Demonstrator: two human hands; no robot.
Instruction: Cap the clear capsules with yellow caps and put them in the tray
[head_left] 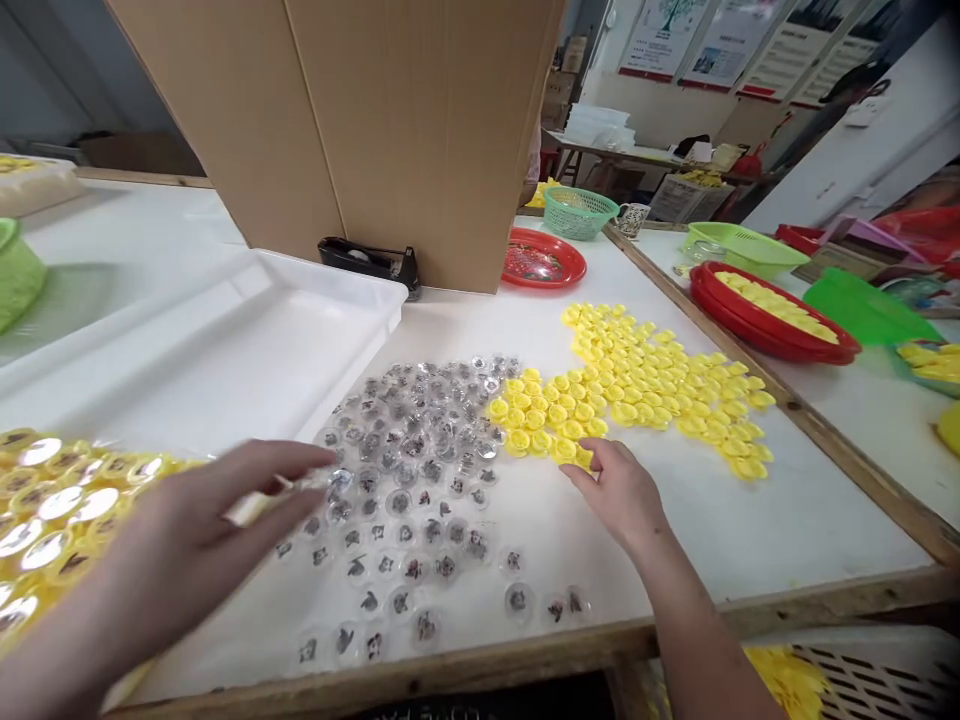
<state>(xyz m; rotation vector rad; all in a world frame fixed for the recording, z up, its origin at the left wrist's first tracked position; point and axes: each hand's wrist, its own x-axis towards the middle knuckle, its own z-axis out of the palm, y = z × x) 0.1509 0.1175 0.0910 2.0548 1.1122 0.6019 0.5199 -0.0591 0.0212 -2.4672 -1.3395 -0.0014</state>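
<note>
Clear round discs with small dark prints (412, 445) lie spread over the middle of the white table. Beside them on the right is a cluster of small yellow round cups (645, 375). My left hand (225, 510), blurred, hovers over the left edge of the clear discs; thumb and fingers pinch toward a small clear thing that I cannot make out well. At the near edge of the yellow cups is my right hand (619, 490), its thumb and fingertips around a yellow cup. At the far left lie many yellow cups with glossy printed tops (67, 500).
A white tray (300, 330) stands at the left behind the discs. Behind it rise a tall cardboard box (390, 130) and a black tape dispenser (371, 262). A red plate (544, 260) lies beyond. Wooden strips (862, 485) edge the table; red trays (772, 310) stand right.
</note>
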